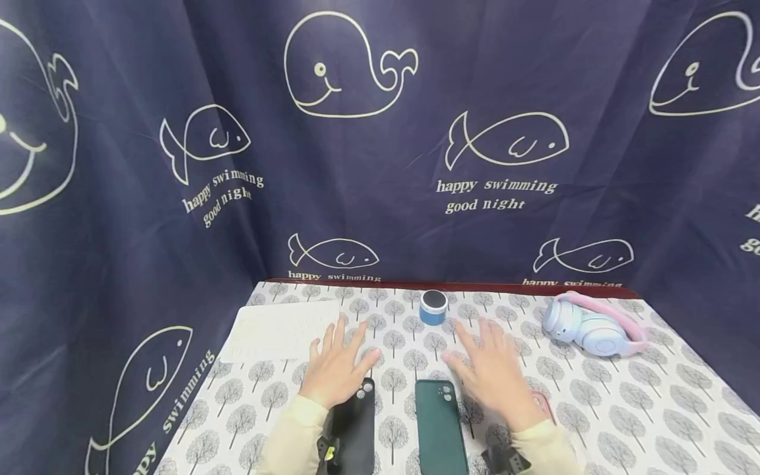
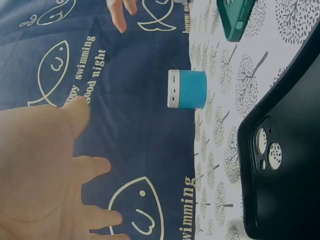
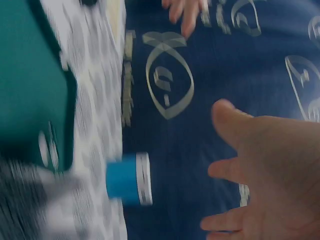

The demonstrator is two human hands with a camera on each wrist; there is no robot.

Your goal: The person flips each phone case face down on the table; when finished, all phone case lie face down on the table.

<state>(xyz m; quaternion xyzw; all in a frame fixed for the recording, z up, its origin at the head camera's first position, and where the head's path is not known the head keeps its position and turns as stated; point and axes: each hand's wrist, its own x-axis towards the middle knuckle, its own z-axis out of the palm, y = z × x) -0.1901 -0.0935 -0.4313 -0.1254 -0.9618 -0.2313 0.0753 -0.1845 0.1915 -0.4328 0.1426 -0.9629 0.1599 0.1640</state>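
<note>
Both hands hover over a tabletop with nothing in them. My left hand (image 1: pixel 335 363), fingers spread, is above the upper end of a black phone case (image 1: pixel 355 432), whose camera cut-outs show the cloth through them in the left wrist view. My right hand (image 1: pixel 491 366) has its fingers stretched forward, to the right of a dark green phone case (image 1: pixel 441 429). Beyond the hands and between them stands a small blue cylindrical speaker (image 1: pixel 433 310) with a dark top; its white ported end shows in the left wrist view. A pink-rimmed item (image 1: pixel 543 404) is partly hidden under the right forearm.
A white keyboard (image 1: pixel 261 333) lies at the back left. Light blue and pink headphones (image 1: pixel 600 333) rest at the right. The tree-print tablecloth (image 1: pixel 394 432) covers the table, and a navy curtain (image 1: pixel 380 171) with whales and fish hangs behind and at both sides.
</note>
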